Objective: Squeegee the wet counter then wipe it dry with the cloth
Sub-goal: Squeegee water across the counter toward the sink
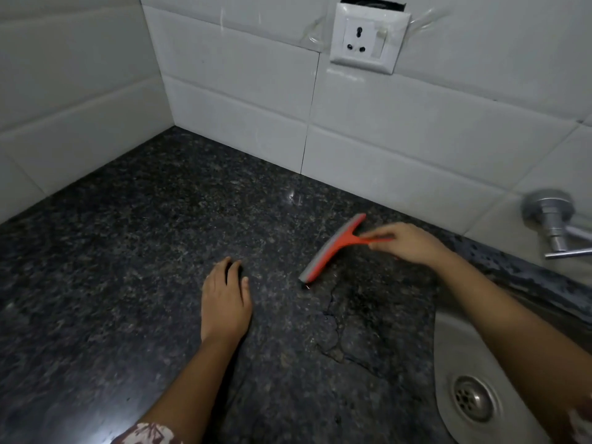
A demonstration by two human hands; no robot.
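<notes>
A red squeegee [333,248] with a grey rubber blade rests blade-down on the dark speckled granite counter [134,251], right of centre. My right hand [407,241] grips its red handle from the right. My left hand [226,299] lies flat on the counter to the left of the blade, fingers slightly apart, holding nothing. A darker wet patch with ragged edges [352,328] spreads below the blade. No cloth is in view.
White tiled walls meet at a corner at the back left. A white wall socket [368,36] hangs above the counter. A steel sink with a drain [473,399] sits at the lower right, and a chrome tap [557,225] sticks out of the right wall.
</notes>
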